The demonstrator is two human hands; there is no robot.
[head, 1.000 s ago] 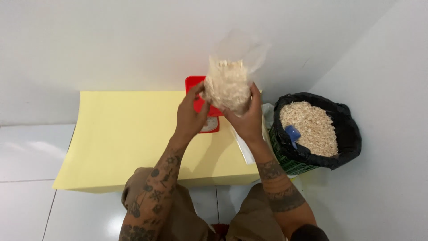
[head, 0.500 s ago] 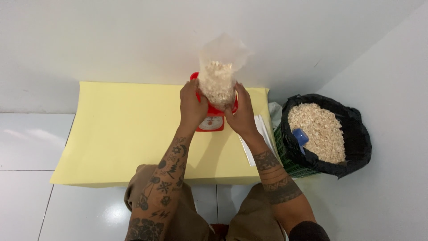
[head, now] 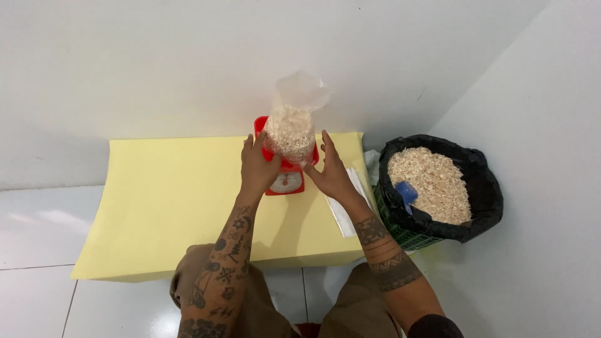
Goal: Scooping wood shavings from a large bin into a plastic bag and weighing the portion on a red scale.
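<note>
Clear bag (head: 289,128) of pale shavings on red scale (head: 285,178): likely light, soft, slumping; left hand (head: 258,168) and right hand (head: 330,172) cup its lower sides, open-palmed, the best hold.

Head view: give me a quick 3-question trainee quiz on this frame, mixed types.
1. True or false: the clear bag of flakes stands on the red scale.
2. What lies in the flakes inside the black-lined basket? A) a blue scoop B) a metal spoon C) a green cup
3. Fill in: the left hand and the right hand sit on either side of the ____.

Key
1. True: the scale's red platform shows under the bag.
2. A: the blue scoop lies near the basket's left edge.
3. Bag: both hands flank it, fingers pointing up, over the yellow table.
</note>
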